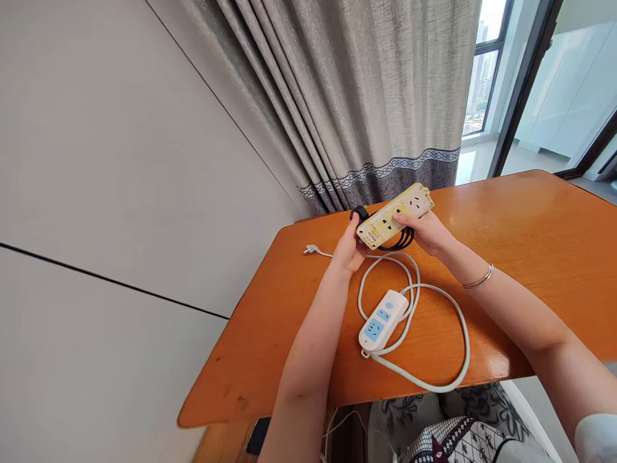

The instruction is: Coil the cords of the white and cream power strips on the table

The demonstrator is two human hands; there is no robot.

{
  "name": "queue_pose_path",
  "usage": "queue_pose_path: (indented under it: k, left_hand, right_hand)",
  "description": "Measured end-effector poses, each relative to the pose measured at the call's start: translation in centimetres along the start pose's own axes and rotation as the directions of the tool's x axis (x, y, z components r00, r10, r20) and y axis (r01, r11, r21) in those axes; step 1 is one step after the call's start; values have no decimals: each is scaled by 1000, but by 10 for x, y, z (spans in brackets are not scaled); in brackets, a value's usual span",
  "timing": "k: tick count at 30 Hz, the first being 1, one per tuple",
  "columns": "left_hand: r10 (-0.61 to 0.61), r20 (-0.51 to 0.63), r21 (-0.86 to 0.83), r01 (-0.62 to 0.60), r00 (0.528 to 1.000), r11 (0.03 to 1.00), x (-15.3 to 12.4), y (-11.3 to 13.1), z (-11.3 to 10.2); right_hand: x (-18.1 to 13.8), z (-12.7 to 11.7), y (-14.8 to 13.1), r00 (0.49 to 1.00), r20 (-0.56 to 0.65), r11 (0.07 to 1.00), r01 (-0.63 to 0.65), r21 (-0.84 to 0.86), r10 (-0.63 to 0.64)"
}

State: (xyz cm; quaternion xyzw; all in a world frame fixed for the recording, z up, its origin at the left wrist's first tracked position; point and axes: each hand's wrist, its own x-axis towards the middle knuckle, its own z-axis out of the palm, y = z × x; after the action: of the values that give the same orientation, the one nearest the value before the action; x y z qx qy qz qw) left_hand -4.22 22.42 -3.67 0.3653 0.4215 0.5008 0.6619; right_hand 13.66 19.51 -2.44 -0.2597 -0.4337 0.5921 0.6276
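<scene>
A yellowed power strip [396, 217] is held tilted above the far part of the table. My left hand [351, 249] is closed around its lower left end, with the thumb up against a black plug or cord end [359, 213]. At the other end, my right hand [427, 229] grips the strip with the thumb on its socket face. Loops of black cord [403, 240] show beneath the strip. Nearer to me lies a white power strip with blue socket panels [382, 321], its white cable [465, 334] looped around it and its white plug [312, 249] to the left.
The wooden table [255, 347] meets a pale wall panel [120, 161] at the left. A grey curtain [376, 90] hangs behind it, with a window [482, 77] and dark-framed glass door [527, 83] at right. Another white cord [332, 427] hangs below the front edge.
</scene>
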Motion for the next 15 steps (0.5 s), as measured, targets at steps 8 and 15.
queue_pose_path:
  k: [8, 15]
  left_hand:
    - [86, 141, -73, -76, 986, 994, -14, 3, 11]
    - [186, 282, 24, -201, 941, 979, -25, -11, 21]
  right_hand:
    - [3, 0, 6, 993, -120, 991, 0, 135, 16]
    - [12, -9, 9, 966, -259, 966, 69, 248, -3]
